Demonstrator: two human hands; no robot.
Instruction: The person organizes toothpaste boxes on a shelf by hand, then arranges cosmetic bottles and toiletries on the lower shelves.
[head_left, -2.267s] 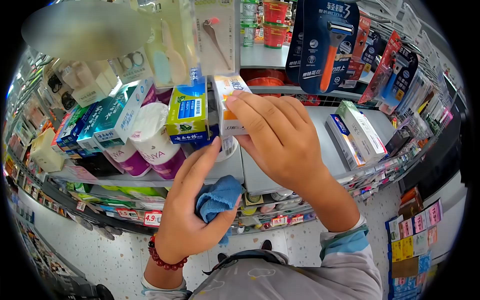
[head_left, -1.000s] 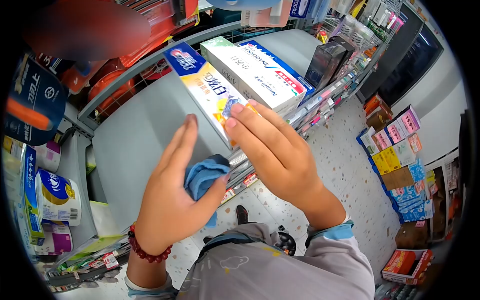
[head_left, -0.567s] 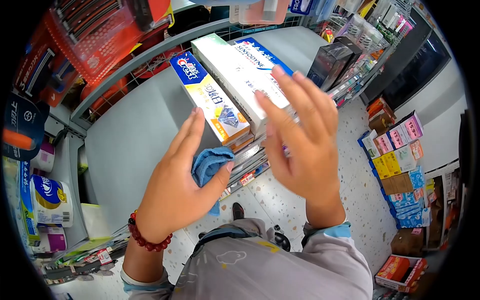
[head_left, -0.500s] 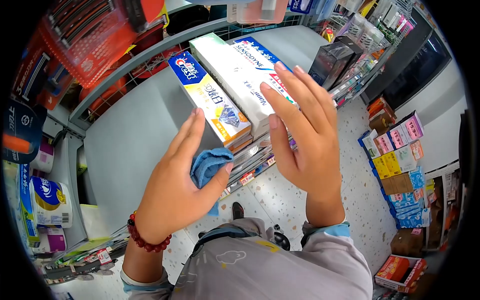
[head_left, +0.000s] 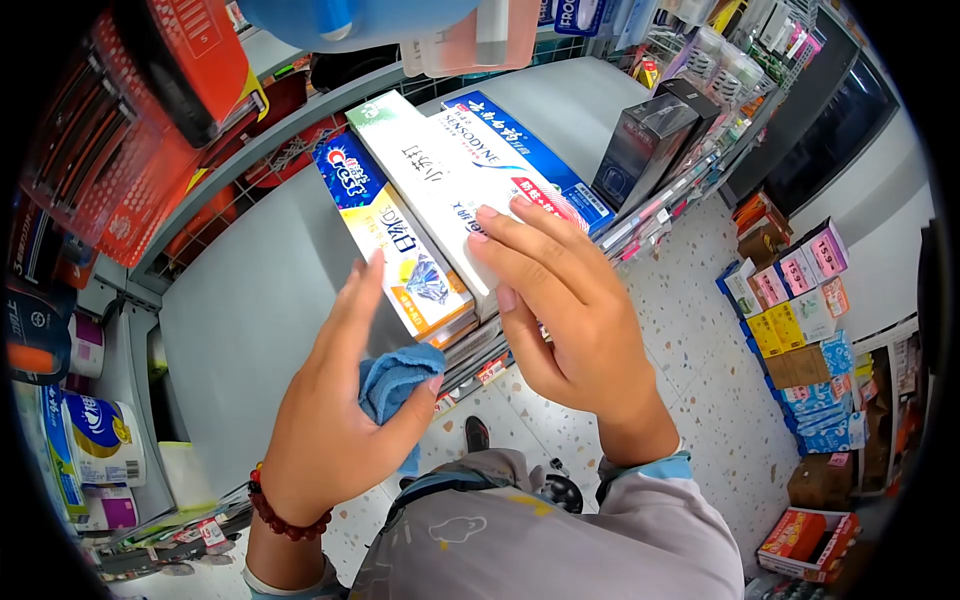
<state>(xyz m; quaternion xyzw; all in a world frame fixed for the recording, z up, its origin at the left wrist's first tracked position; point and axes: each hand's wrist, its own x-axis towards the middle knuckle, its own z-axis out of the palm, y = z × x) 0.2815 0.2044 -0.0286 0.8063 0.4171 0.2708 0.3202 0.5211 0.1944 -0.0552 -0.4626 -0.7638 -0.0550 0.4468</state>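
Note:
Three rows of toothpaste boxes lie side by side on a grey shelf: a Crest box (head_left: 380,235) on the left, a white box (head_left: 410,165) in the middle, and a blue-and-white Sensodyne box (head_left: 500,140) on the right. My left hand (head_left: 335,410) holds a bunched blue cloth (head_left: 395,385) between thumb and palm, its fingers stretched beside the Crest box. Over the near ends of the white and Sensodyne boxes is my right hand (head_left: 570,310), fingers extended and slightly apart. Whether its fingertips press on the boxes, I cannot tell.
Dark boxes (head_left: 650,140) stand at the shelf's right end. A wire back rail (head_left: 290,135) runs behind, with hanging packages (head_left: 210,60) overhead. Wrapped paper rolls (head_left: 105,430) sit at left. Stacked, priced boxes (head_left: 800,280) stand on the floor at right.
The toothpaste boxes appear farther left in view. My right hand has moved left and down, its fingers lower over the white box. My left hand, still holding the cloth, sits slightly lower.

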